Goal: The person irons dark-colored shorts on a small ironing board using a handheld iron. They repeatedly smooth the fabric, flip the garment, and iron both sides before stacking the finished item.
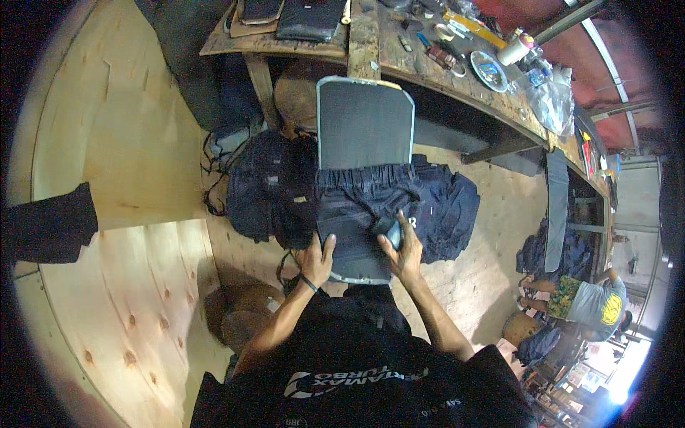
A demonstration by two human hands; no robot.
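A pair of dark trousers or shorts with an elastic waistband (364, 178) is drawn over a flat dark board (365, 118) with a pale rim. The board's rounded far end sticks out beyond the waistband, and its near rim shows close to my body. My left hand (317, 264) is at the garment's left edge, thumb on top, the other fingers partly hidden. On the garment's right side, my right hand (405, 251) has thumb and forefinger around a small blue-grey object (389, 230) whose kind I cannot make out. A white mark lies beside that forefinger.
Dark garments (267, 189) are piled left of the board, and more (453, 207) lie to its right. Ahead stands a worn wooden workbench (428, 64) with a plate (489, 71), bottle and tools. Plywood (135, 285) lies left. Another person (596, 303) stands far right.
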